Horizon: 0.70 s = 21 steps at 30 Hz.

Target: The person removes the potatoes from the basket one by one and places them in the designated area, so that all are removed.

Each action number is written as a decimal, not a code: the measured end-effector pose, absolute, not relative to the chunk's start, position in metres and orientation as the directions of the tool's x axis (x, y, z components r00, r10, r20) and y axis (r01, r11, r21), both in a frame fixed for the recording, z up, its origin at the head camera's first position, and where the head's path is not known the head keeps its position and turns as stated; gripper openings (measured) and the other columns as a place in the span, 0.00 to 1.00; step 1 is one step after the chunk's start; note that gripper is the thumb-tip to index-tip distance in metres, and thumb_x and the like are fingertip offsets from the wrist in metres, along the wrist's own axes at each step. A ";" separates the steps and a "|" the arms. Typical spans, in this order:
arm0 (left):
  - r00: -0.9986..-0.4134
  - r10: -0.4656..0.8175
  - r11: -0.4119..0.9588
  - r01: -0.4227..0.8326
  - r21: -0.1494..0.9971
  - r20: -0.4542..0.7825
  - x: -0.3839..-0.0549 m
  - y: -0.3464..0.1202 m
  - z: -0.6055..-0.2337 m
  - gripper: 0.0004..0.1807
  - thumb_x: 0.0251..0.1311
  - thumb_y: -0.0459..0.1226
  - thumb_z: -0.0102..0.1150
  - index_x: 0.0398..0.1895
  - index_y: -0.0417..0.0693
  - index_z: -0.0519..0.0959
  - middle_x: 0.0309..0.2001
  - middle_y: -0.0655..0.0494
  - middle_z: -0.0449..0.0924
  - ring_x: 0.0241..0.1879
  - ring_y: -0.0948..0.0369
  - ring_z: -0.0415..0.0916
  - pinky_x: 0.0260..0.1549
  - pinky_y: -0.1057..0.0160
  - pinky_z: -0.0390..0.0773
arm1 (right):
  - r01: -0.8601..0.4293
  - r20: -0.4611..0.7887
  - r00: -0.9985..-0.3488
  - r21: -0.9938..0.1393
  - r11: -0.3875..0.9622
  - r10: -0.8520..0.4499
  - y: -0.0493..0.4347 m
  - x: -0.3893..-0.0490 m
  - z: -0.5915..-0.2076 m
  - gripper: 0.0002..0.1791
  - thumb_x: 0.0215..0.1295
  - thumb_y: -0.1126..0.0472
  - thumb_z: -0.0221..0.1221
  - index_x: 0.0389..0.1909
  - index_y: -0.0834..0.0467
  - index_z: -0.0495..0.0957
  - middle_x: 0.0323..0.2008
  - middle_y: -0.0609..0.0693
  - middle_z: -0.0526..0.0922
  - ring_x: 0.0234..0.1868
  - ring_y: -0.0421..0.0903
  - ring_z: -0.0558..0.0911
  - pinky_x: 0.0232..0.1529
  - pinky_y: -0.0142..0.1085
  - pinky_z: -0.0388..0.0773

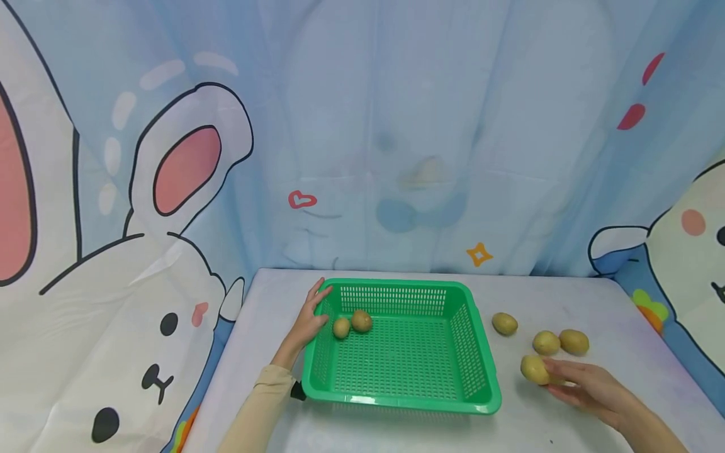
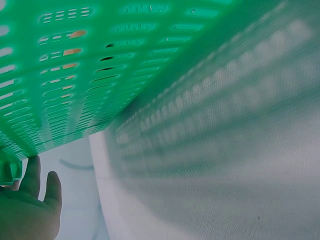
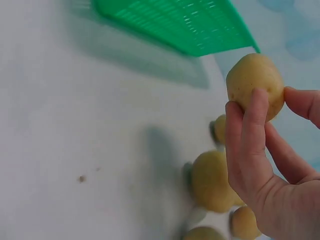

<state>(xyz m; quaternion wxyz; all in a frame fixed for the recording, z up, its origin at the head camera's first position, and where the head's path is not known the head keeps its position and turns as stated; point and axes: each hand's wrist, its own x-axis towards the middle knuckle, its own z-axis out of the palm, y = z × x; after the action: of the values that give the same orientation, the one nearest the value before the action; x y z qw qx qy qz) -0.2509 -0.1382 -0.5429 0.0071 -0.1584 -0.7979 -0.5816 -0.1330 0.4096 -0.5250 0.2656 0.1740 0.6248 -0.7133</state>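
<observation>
A green plastic basket [image 1: 404, 352] with slotted walls stands in the middle of the table. Two potatoes [image 1: 361, 321] lie inside it near its left wall. My left hand [image 1: 308, 321] holds the basket's left rim near the far corner, thumb over the inner side; two of its fingers [image 2: 52, 187] extend outside the wall. To the right of the basket, my right hand [image 1: 589, 387] holds a potato [image 3: 254, 82] up between thumb and fingertips, above the table. More potatoes [image 1: 546, 343] lie on the table just beyond and beneath that hand.
The white-covered table [image 1: 442, 434] ends at the back against a light blue curtain [image 1: 408, 126] printed with cartoon animals. One potato [image 1: 505, 324] lies close to the basket's right wall. A dark wristband [image 1: 297, 390] shows by the left sleeve.
</observation>
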 end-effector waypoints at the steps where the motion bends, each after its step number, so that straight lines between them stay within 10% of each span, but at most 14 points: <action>1: -0.951 0.243 0.276 0.258 0.926 0.192 -0.250 -0.138 -0.543 0.40 0.49 0.16 0.45 0.72 0.30 0.60 0.78 0.42 0.39 0.76 0.41 0.32 0.55 0.43 0.60 | 0.605 -0.589 -0.792 -0.791 -0.084 -0.159 0.412 -0.129 -0.529 0.11 0.73 0.62 0.53 0.37 0.53 0.85 0.39 0.49 0.81 0.41 0.46 0.83 0.51 0.41 0.79; 12: -0.944 0.253 0.265 0.277 0.924 0.210 -0.247 -0.139 -0.545 0.40 0.48 0.17 0.47 0.72 0.33 0.62 0.79 0.47 0.40 0.77 0.43 0.34 0.53 0.47 0.63 | 0.683 -0.688 -0.726 -0.719 -0.129 -0.009 0.418 -0.103 -0.561 0.25 0.68 0.62 0.60 0.56 0.73 0.64 0.43 0.60 0.75 0.43 0.55 0.80 0.56 0.47 0.75; 21: -0.941 0.250 0.234 0.286 0.929 0.226 -0.247 -0.139 -0.547 0.40 0.48 0.16 0.46 0.72 0.30 0.61 0.78 0.44 0.40 0.76 0.42 0.34 0.56 0.42 0.59 | 0.679 -0.680 -0.733 -0.729 -0.087 -0.016 0.414 -0.096 -0.565 0.10 0.68 0.63 0.60 0.42 0.66 0.76 0.37 0.54 0.83 0.39 0.50 0.82 0.49 0.40 0.79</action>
<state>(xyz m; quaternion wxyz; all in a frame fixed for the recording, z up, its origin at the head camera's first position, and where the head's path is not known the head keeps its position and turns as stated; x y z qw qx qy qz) -0.2465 -0.1390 -0.5469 0.0150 -0.1705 -0.7853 -0.5950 -0.0961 0.4138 -0.5652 0.2524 0.2645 0.6269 -0.6880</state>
